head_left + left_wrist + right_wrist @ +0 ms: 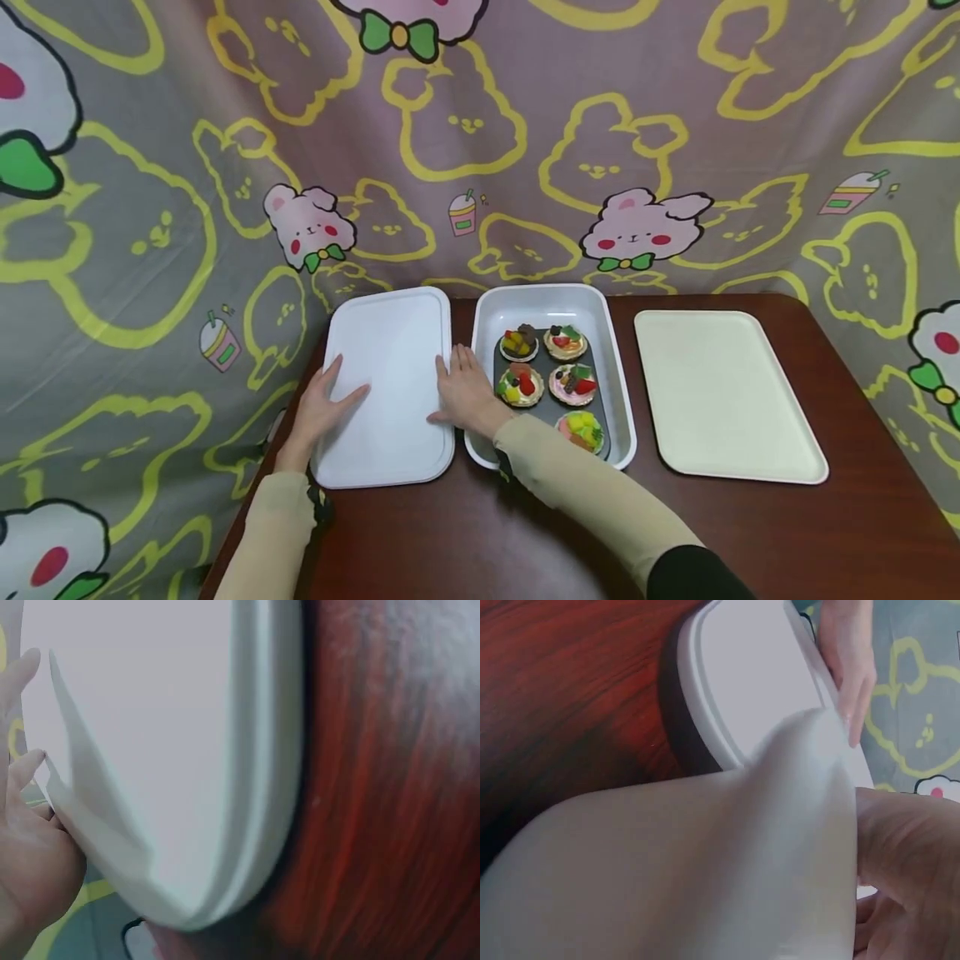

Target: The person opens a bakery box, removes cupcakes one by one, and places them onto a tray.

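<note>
Flanking the lid (393,367) near the left edge of the tabletop (420,542), the left hand (318,412) and right hand (467,387) are spread, fingers mostly straight, neither curled round it. Tarts (521,386) sit in the tub (536,307) just beside it; a tray (727,396) lies near the right edge.

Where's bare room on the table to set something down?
Bare table in front of the cream tray, right of the right sleeve; also in front of the white lid, between that sleeve and the left sleeve. The tray's top is bare too. Crowded: between lid and tart pan, where the right hand is; left hand at the lid's left edge.
</note>
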Available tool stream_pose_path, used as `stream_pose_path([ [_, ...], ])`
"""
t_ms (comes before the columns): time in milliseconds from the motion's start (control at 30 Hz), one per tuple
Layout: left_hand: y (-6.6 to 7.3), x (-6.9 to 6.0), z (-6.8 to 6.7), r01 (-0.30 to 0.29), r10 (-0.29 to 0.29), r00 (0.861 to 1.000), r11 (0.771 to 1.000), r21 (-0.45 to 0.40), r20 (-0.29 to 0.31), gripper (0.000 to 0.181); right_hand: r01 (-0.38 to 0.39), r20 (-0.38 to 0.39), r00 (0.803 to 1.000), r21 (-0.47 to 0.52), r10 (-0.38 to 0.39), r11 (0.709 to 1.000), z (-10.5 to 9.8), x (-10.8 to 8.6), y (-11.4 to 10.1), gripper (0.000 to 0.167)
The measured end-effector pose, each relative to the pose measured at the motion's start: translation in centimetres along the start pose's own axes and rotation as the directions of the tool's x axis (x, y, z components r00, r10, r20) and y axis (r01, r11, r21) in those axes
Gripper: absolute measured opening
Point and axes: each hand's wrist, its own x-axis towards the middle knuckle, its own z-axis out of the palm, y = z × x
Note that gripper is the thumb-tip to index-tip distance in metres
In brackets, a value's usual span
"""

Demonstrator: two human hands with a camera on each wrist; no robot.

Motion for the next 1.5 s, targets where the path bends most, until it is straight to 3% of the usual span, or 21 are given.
stream_pose_path([
  [167,-1.1,0.3,1.4,0.035,-0.035,0.999,0.999,-0.031,0.022,0.099,0.034,0.106,0.994,-0.045,-0.029,0.998,0.0,0.4,-0.1,0.112],
  [333,-1.5,0.4,2.5,-0.001,0.001,1.000,0.999,-0.039,0.016,0.100,0.064,0.186,0.981,-0.065,-0.051,0.996,-0.2,0.7,0.0,0.112],
  [467,-1.4,0.6,2.5,-0.018,0.018,1.000,1.000,-0.025,0.001,0.104,0.059,0.221,0.974,-0.047,-0.047,0.997,-0.4,0.9,0.0,0.109],
  [567,-1.4,0.7,2.5,0.001,-0.001,1.000,1.000,0.004,0.011,0.103,0.067,0.236,0.970,-0.053,-0.052,0.996,-0.4,1.0,-0.1,0.106],
  [900,-1.6,0.8,2.7,0.012,-0.014,0.999,0.998,0.061,0.032,0.102,0.111,0.306,0.951,-0.168,-0.055,0.980,0.0,1.6,-0.5,0.095],
  [1067,-1.2,0.9,2.7,-0.004,0.002,0.999,0.997,0.078,0.035,0.103,0.073,0.235,0.971,-0.123,-0.043,0.990,0.5,1.7,-0.2,0.083],
  [1200,-0.8,1.1,2.8,-0.030,0.024,0.999,0.992,0.121,0.049,0.105,0.050,0.102,0.993,0.035,-0.054,0.998,0.5,1.4,0.5,0.072],
  [1333,0.0,0.9,2.8,-0.085,0.074,0.995,0.972,0.218,0.060,0.105,0.081,-0.012,0.997,0.259,-0.080,0.963,-0.3,0.8,1.9,0.070],
  [1500,2.9,0.2,3.1,-0.202,0.202,0.979,0.938,0.281,0.027,0.097,0.113,-0.097,0.992,0.391,-0.081,0.914,-1.8,-0.1,5.0,0.075],
])
